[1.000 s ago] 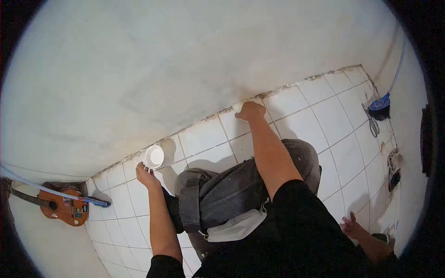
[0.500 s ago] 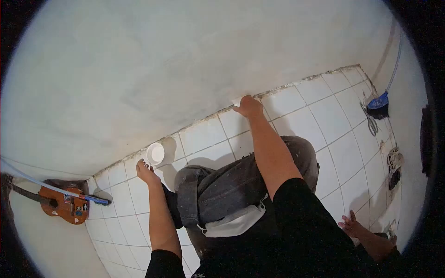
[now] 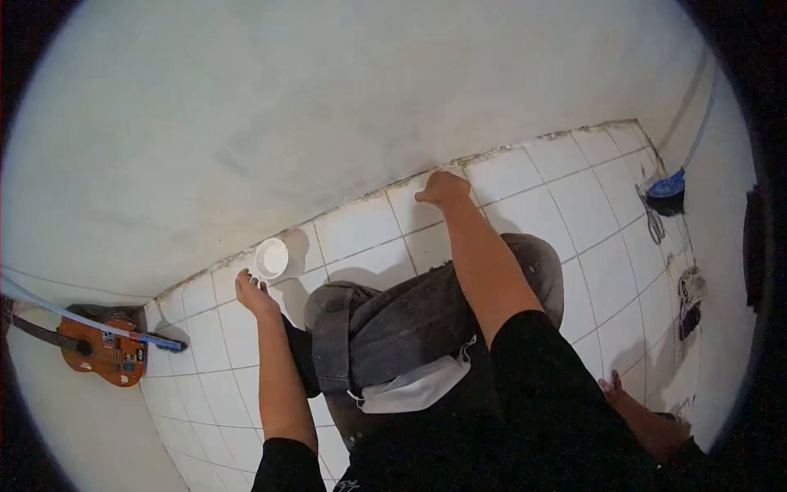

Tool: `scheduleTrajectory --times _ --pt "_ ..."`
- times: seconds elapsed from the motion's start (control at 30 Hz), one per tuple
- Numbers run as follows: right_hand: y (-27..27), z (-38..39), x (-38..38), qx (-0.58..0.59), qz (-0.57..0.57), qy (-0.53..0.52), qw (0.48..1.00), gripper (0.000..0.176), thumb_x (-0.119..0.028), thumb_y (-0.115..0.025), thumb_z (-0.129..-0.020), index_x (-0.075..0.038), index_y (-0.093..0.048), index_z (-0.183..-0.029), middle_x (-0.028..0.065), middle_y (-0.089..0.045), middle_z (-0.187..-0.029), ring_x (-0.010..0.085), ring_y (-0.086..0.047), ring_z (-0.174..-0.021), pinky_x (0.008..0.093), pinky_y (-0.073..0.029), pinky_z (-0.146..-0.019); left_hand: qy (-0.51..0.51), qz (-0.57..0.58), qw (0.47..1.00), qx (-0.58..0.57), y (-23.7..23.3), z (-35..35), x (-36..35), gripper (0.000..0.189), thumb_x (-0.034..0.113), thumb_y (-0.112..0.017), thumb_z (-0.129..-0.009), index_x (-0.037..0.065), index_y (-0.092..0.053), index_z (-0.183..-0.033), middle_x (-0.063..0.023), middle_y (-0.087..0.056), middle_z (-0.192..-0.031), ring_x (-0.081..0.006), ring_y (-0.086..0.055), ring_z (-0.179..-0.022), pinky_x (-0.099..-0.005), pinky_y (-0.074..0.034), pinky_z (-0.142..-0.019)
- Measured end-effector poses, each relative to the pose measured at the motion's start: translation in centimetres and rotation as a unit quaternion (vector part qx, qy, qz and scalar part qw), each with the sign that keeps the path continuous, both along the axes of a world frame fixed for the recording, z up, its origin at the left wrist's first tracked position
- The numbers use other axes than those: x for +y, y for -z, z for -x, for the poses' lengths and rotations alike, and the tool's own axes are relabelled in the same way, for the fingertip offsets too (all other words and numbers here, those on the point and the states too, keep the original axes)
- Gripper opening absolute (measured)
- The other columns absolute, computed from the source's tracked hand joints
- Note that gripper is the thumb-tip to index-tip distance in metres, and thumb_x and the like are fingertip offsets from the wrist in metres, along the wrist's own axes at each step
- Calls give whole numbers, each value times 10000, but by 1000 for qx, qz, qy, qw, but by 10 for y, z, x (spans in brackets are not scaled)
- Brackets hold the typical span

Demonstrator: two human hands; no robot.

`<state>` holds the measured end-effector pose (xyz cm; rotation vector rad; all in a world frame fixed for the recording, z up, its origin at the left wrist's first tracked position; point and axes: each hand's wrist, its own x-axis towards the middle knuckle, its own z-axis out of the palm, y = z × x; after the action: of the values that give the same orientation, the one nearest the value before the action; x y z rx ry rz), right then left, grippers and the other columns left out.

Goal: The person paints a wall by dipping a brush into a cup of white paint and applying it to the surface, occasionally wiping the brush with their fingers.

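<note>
Right hand (image 3: 443,189) up at the rough crumbly seam (image 3: 516,149) where the pale plastered wall (image 3: 328,107) meets the white square-tiled floor (image 3: 533,217). Knuckles raised, fingers curled down, tips pressed onto the top edge of a tile right at that seam. Cannot tell whether anything is pinched beneath the fingers. Forearm stretched straight out from a black sleeve, passing over a bent grey trouser knee (image 3: 426,316).

Left hand (image 3: 256,295) down on the tiles to the left, fingers spread and resting flat, holding nothing. Just beyond its fingertips, a small round white cup (image 3: 272,257), upright on the floor close against the seam, apart from the hand.

Below the knee, a white face mask (image 3: 406,392) hanging by its loops against dark clothing.

Far left, in the corner, a brown wooden ukulele (image 3: 102,354) lying on the floor, with a clear tube with a blue end (image 3: 160,341) slanting across it.

Far right, near the other corner, a blue brush head (image 3: 666,190) on a pale handle leaning up the wall, and metal scissors (image 3: 653,223) lying on the tiles just below it. At the lower right edge, another person's hand (image 3: 611,385) resting on the floor, well apart from both of the wearer's hands.
</note>
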<state>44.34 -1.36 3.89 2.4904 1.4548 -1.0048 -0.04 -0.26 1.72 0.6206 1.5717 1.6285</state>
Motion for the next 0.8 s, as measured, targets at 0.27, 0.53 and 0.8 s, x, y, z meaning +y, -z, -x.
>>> scheduleTrajectory --times 0.27,0.53,0.8 --pt "27 1 17 -19 -17 -5 1000 671 -533 -615 -743 -63 -620 -1221 108 -623 -1244 287 -602 -1135 430 -502 -896 3 33 999 -11 5 -2 6 198 261 -579 -874 89 -573 -972 8 -503 -902 -120 -454 -807 -287 -367 -688" --pt "11 -2 23 5 -87 -1 996 623 -576 -556 -828 -86 -643 -1202 118 -607 -1270 278 -580 -1181 435 -495 -924 -2 24 1000 -14 7 4 6 215 265 -579 -868 83 -573 -983 -6 -511 -921 -140 -463 -822 -296 -386 -698" --pt "2 -6 9 8 55 -52 997 639 -594 -589 -820 -136 -616 -1265 98 -552 -1358 293 -521 -1253 462 -446 -979 -16 9 999 -43 -1 2 -1 364 304 -570 -873 38 -580 -1121 -59 -524 -1100 -153 -434 -878 -303 -378 -739"
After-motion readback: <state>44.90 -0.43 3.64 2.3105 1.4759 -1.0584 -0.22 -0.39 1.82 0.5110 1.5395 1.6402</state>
